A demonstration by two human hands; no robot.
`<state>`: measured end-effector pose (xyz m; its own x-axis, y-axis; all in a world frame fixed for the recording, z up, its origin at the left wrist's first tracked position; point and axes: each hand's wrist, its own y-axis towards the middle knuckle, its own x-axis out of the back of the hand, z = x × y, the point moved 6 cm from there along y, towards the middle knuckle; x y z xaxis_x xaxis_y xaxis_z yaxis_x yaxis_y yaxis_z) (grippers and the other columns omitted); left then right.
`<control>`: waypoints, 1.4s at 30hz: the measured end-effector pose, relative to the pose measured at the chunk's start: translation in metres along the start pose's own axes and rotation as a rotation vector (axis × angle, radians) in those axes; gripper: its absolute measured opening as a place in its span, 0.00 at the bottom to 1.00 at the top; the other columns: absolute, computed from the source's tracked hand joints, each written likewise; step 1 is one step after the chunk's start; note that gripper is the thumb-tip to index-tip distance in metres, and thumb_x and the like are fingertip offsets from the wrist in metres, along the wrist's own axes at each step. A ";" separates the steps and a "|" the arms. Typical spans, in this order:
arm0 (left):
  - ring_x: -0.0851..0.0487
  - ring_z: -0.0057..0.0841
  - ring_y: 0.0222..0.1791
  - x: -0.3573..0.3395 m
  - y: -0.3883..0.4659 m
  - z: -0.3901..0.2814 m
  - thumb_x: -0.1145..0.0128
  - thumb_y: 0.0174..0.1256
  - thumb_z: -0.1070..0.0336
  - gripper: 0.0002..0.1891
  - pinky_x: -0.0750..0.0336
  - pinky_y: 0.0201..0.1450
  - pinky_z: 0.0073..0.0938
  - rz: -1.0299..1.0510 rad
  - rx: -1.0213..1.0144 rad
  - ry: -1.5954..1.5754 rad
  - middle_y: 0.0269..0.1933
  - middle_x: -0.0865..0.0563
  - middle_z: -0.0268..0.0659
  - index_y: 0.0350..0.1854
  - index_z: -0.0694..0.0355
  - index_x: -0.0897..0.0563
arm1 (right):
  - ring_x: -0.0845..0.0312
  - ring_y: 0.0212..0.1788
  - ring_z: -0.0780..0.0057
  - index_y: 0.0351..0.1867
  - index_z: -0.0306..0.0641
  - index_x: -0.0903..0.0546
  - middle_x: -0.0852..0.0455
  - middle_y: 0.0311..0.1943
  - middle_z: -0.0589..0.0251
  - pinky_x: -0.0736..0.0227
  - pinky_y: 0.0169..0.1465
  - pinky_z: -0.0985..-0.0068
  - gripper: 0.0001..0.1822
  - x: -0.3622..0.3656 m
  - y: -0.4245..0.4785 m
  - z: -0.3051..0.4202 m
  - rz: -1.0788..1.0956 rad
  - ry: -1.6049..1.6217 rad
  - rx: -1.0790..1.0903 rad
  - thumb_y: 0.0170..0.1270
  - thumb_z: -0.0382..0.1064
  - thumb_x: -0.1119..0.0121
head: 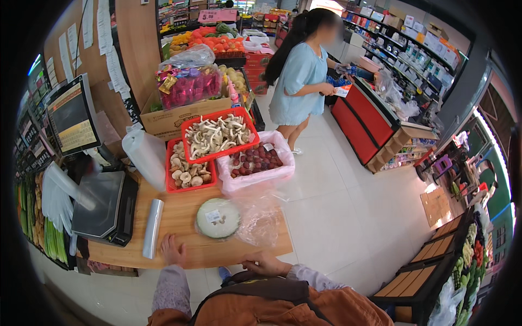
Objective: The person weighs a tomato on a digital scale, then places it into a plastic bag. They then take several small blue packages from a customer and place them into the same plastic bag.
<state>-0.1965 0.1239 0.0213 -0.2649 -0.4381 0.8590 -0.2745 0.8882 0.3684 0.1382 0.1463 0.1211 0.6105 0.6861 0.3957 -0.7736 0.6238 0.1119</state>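
My left hand [173, 249] rests on the front edge of the wooden table [183, 232], fingers spread a little and holding nothing. Just left of it lies a roll of clear plastic film or bags [153, 228]. My right hand [266, 263] is at the same edge farther right, with loosely bent fingers; their inner side is hidden. Beyond and between the hands sits a cut winter melon piece [218, 227], film-wrapped, with a printed label on its pale cut face. Crumpled clear plastic film [261, 222] spreads over the table from the melon's right side.
A weighing scale [100, 203] with a screen [73, 118] stands left, near a large bag roll [143, 159]. Red baskets of mushrooms [218, 136] and shiitake [189, 175] and a lined box of plums [257, 179] line the far side. A person [301, 81] stands by a red counter [363, 118].
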 end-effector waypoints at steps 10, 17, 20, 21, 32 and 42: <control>0.34 0.48 0.63 -0.002 -0.001 0.000 0.38 0.53 0.58 0.29 0.42 0.65 0.49 0.026 0.009 0.048 0.61 0.28 0.48 0.58 0.63 0.29 | 0.17 0.33 0.74 0.47 0.37 0.19 0.14 0.31 0.60 0.22 0.38 0.75 0.10 0.007 -0.003 -0.004 -0.012 0.100 -0.067 0.68 0.34 0.47; 0.35 0.48 0.63 -0.004 0.000 -0.001 0.38 0.54 0.58 0.29 0.43 0.65 0.50 0.041 0.005 0.057 0.61 0.29 0.48 0.58 0.62 0.29 | 0.17 0.34 0.74 0.48 0.37 0.19 0.15 0.32 0.60 0.22 0.39 0.76 0.10 0.005 -0.004 -0.010 -0.021 0.157 -0.059 0.69 0.34 0.48; 0.35 0.48 0.63 -0.008 -0.002 0.005 0.38 0.53 0.58 0.29 0.43 0.65 0.50 0.028 0.002 0.058 0.61 0.29 0.48 0.58 0.62 0.29 | 0.18 0.35 0.75 0.48 0.36 0.19 0.15 0.32 0.61 0.22 0.39 0.76 0.11 0.005 -0.005 -0.011 0.000 0.150 -0.033 0.69 0.35 0.48; 0.35 0.49 0.63 -0.008 -0.002 0.003 0.38 0.53 0.58 0.30 0.43 0.65 0.51 0.030 0.014 0.059 0.60 0.29 0.49 0.58 0.62 0.29 | 0.18 0.35 0.75 0.48 0.36 0.19 0.15 0.32 0.61 0.23 0.39 0.76 0.11 0.007 -0.003 -0.009 0.004 0.140 -0.017 0.70 0.35 0.48; 0.34 0.50 0.63 -0.012 -0.007 0.006 0.39 0.52 0.59 0.30 0.42 0.64 0.51 0.012 -0.035 0.078 0.61 0.29 0.49 0.59 0.62 0.29 | 0.18 0.33 0.74 0.45 0.37 0.19 0.15 0.31 0.61 0.23 0.37 0.75 0.09 0.004 -0.004 -0.018 0.002 0.169 -0.058 0.68 0.34 0.48; 0.33 0.48 0.62 -0.012 -0.003 0.009 0.37 0.51 0.58 0.30 0.41 0.64 0.50 -0.005 -0.016 0.060 0.61 0.28 0.48 0.58 0.61 0.27 | 0.19 0.33 0.78 0.46 0.35 0.21 0.16 0.32 0.63 0.22 0.37 0.76 0.10 0.011 -0.005 -0.122 -0.101 0.159 -0.405 0.68 0.36 0.46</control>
<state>-0.2003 0.1252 0.0068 -0.2077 -0.4336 0.8769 -0.2605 0.8885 0.3777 0.1693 0.1967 0.0133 0.7225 0.6438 0.2523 -0.5993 0.7650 -0.2359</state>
